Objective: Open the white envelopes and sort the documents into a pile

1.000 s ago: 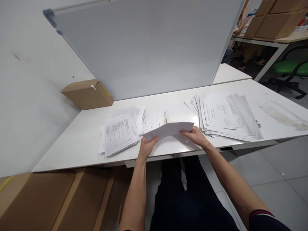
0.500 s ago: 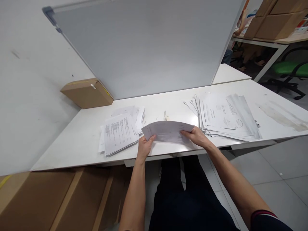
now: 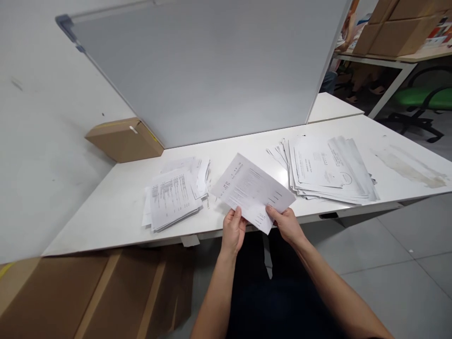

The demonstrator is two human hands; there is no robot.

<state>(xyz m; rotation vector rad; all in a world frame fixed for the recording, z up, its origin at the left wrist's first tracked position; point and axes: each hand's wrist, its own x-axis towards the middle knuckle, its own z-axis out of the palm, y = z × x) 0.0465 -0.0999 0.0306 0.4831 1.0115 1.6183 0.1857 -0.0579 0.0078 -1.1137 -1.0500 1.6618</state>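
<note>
A printed sheet of paper is held slanted above the front of the white table. My left hand pinches its lower left edge, thumb on top. My right hand grips the lower right edge, also with the thumb on the printed face. Whether it is one sheet or a few together I cannot tell. To the left lies a stack of printed papers, its sheets loosely overlapping. A larger, fanned pile of papers rests to the right, with a round stamp on an upper sheet.
Behind the papers a whiteboard stands on the table. A cardboard box leans by the wall at the left. Large cartons are below at the left. A green chair and a person's arm appear at the back right.
The paper has turned from level and bowed to a slanted, flatter pose with its print facing up. My left hand has moved right and down, closer to my right hand.
</note>
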